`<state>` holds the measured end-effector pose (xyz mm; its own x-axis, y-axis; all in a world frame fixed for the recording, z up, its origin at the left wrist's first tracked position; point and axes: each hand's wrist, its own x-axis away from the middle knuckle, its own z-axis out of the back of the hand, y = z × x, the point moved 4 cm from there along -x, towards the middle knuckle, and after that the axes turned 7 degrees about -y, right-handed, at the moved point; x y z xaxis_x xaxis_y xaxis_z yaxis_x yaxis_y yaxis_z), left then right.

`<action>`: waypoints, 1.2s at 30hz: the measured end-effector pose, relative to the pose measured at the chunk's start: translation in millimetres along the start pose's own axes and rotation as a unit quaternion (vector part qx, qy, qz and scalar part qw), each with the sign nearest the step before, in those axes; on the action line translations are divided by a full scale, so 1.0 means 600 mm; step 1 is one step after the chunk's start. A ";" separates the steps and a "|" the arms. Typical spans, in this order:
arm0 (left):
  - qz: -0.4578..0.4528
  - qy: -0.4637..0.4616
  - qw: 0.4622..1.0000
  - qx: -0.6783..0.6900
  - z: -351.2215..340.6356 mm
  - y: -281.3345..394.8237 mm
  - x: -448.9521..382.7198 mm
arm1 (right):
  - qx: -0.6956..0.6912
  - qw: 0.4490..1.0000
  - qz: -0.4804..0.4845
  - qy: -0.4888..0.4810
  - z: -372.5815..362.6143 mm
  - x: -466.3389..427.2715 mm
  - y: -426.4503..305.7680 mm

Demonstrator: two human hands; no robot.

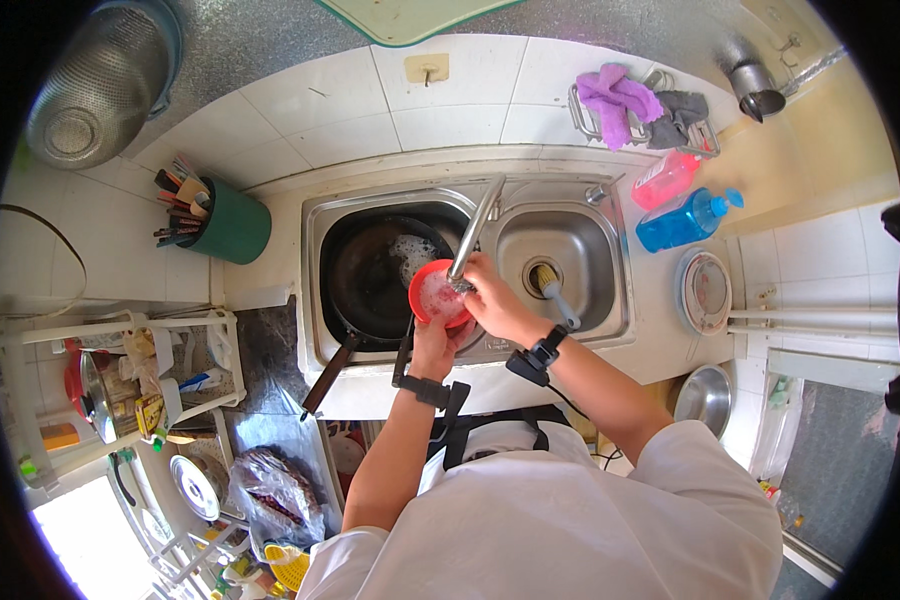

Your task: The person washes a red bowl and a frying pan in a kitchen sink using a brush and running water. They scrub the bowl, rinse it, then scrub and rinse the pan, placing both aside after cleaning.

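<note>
My left hand (pixel 436 346) grips a red bowl (pixel 429 294) from below, over the left sink basin beside the divider. Soapy, foamy water lies in the bowl. At the bowl's right rim, under the metal faucet (pixel 480 225), my right hand (pixel 493 296) has its fingers bent around what looks like a dark metallic scrubber (pixel 461 286), mostly hidden by the fingers and spout. A black wok (pixel 367 277) with suds in it fills much of the left basin, its handle (pixel 330 379) over the front edge. In the right basin (pixel 585 247), a brush with a grey handle (pixel 561 300) rests at the drain.
A green utensil holder (pixel 236 221) with chopsticks stands left of the sink. On the right are a blue pump bottle (pixel 675 223), a pink bottle (pixel 664 180) and stacked dishes (pixel 705 291). Purple cloth (pixel 615 101) hangs on a wall rack. A metal basin (pixel 703 401) sits lower right.
</note>
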<state>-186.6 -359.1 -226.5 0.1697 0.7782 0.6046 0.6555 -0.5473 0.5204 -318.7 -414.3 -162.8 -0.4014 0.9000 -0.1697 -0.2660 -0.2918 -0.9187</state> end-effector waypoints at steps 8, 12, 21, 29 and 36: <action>0.007 -0.010 0.999 0.042 -0.010 -0.003 0.000 | 0.030 0.992 -0.122 0.017 0.083 0.034 0.022; 0.002 -0.003 0.999 0.052 -0.007 0.002 -0.004 | 0.127 0.972 -0.158 0.115 0.136 0.066 0.083; -0.001 0.018 0.999 0.047 -0.001 0.011 -0.003 | 0.173 0.964 -0.080 0.183 0.131 0.149 0.182; -0.004 0.012 0.997 0.072 -0.004 0.019 -0.001 | 0.262 0.928 -0.263 -0.009 0.088 0.133 0.259; -0.004 0.028 0.996 0.089 0.003 0.020 0.001 | 0.173 0.932 -0.299 0.108 0.120 0.121 0.308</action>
<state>-177.3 -364.5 -220.8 0.1256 0.7607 0.6369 0.7776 -0.4741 0.4130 -460.0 -426.2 -319.1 0.0852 0.9683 0.2348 -0.6675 0.2305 -0.7081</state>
